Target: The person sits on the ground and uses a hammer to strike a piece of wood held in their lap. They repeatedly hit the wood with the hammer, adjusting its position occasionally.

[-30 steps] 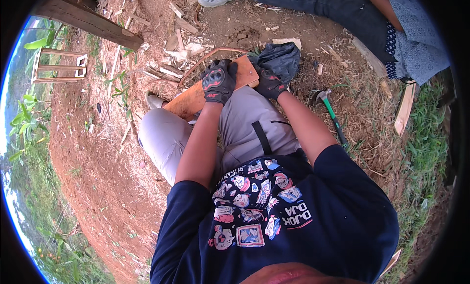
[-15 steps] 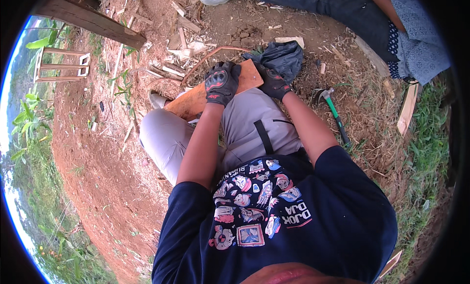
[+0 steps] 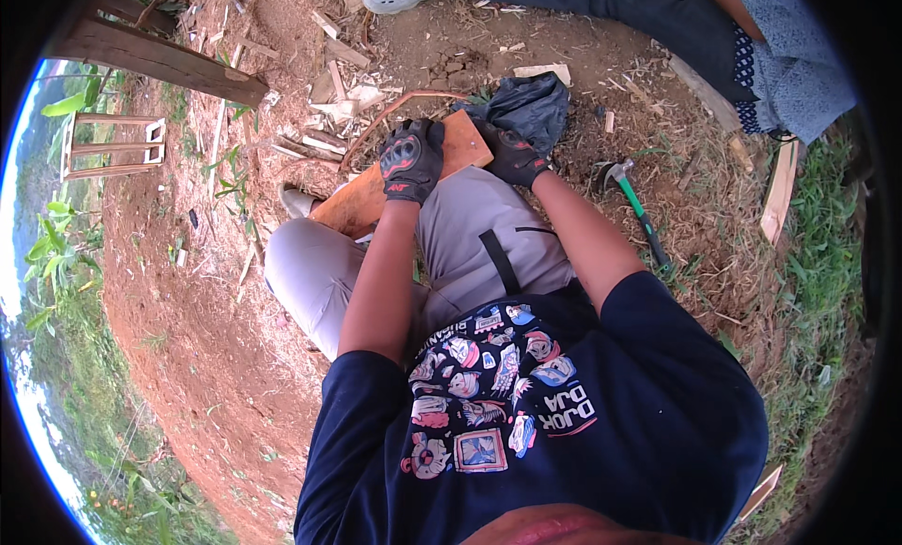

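A reddish-brown wooden board (image 3: pixel 352 203) lies slanted across my raised legs, its near end by my left knee. My left hand (image 3: pixel 412 162), in a black glove with red marks, is closed over the board's upper edge at mid-length. At the far right end my right hand (image 3: pixel 514 158), gloved the same way, grips the board's end; some of its fingers are hidden behind the wood. Just beyond that hand a crumpled black plastic bag (image 3: pixel 538 108) rests on the ground. To the right lies a hammer (image 3: pixel 639 211) with a green and black handle.
Wood scraps (image 3: pixel 343 103) and chips litter the soil ahead. A wooden post (image 3: pixel 160 56) slants in at the upper left, with a small wooden frame (image 3: pixel 113 147) beyond it. Another person's dark-trousered leg (image 3: pixel 611 19) stretches along the top right. Grass (image 3: pixel 827 263) grows at the right.
The whole view has shifted slightly, so everything sits a little further left and up. Both hands keep the same hold on the board.
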A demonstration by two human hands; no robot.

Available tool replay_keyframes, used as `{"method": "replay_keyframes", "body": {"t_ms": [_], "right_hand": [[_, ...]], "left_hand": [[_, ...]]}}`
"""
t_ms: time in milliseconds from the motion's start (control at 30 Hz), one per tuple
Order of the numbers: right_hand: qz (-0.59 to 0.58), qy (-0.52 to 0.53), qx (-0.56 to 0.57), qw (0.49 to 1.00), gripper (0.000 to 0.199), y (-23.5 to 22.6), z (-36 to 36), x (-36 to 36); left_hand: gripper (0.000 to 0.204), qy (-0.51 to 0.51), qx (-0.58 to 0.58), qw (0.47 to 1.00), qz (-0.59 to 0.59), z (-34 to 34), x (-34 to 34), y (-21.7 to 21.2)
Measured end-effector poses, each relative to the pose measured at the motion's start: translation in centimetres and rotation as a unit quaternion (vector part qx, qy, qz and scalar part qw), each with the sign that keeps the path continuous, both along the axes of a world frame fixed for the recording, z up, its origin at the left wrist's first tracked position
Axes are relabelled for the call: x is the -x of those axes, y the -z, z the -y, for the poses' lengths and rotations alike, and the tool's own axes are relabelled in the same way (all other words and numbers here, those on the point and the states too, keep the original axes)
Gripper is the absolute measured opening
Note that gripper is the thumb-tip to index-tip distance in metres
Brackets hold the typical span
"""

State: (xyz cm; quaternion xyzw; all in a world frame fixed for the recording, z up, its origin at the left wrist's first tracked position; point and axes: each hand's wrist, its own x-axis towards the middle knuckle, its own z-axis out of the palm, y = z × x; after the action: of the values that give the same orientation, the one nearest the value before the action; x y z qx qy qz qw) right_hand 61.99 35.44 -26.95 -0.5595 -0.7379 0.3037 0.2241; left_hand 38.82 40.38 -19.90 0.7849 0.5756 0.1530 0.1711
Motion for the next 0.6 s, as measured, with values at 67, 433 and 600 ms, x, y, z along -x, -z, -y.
{"method": "replay_keyframes", "body": {"t_ms": [67,433,600], "right_hand": [[-0.003,0.001,0.001,1.0,0.09,0.2,0.0,0.1],[-0.001,-0.019,0.02,1.0,0.099,1.5,-0.3,-0.5],[0.013,-0.021,0.047,0.999,0.099,0.9,-0.7,-0.3]], "left_hand": [[0.042,0.005,0.002,1.0,0.01,0.1,0.2,-0.1],[0.051,0.167,0.095,0.942,0.274,1.0,0.4,-0.4],[0.036,0.202,0.011,0.953,0.224,1.0,-0.6,-0.1]]}}
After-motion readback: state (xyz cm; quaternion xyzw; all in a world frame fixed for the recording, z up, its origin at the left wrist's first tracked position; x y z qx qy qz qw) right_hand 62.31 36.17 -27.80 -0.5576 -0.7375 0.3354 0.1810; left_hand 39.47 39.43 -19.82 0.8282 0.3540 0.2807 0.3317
